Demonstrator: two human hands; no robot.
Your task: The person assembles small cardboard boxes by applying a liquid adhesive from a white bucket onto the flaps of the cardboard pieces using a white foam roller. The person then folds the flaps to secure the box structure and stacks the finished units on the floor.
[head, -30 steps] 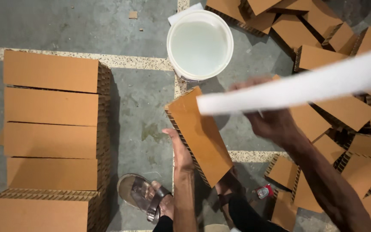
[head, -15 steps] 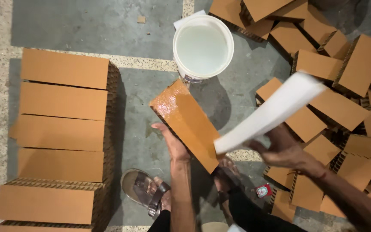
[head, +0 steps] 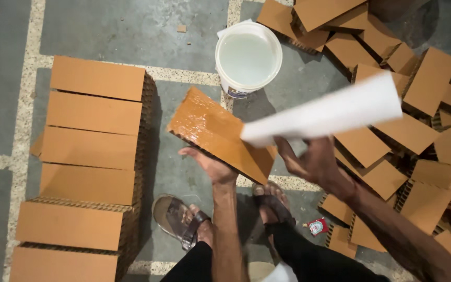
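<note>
Two hands busy, one item each. Left hand (head: pixel 212 166) is under the near edge of a cardboard block (head: pixel 220 133), palm up, fingers (head: pixel 191 152) spread flat against the underside; thumb not visible, so can't tell whether it grips or just props. Block sits above and ahead of those fingers, tilted, its wet glossy top face turned to the camera, held off the floor.

Right hand (head: pixel 314 163) holds a white sheet (head: pixel 330 112), blurred. Sheet runs up and right from the hand; its near end overlaps the block's right corner. Fingers curled near the sheet's low end, the grip itself is blurred: closed on it as far as I can tell.

Versus 0.5 s ago: block is flatter and wider to the view, shifted slightly left, sheen more obvious. Sheet has swung from steep to closer to level. Left hand same place under the block.

Around: white bucket (head: pixel 248 58) of pale liquid on the floor just beyond the block. Stacked row of blocks (head: pixel 92 141) to the left, loose pile (head: pixel 408 125) to the right. Sandalled feet (head: pixel 178 216) below.
</note>
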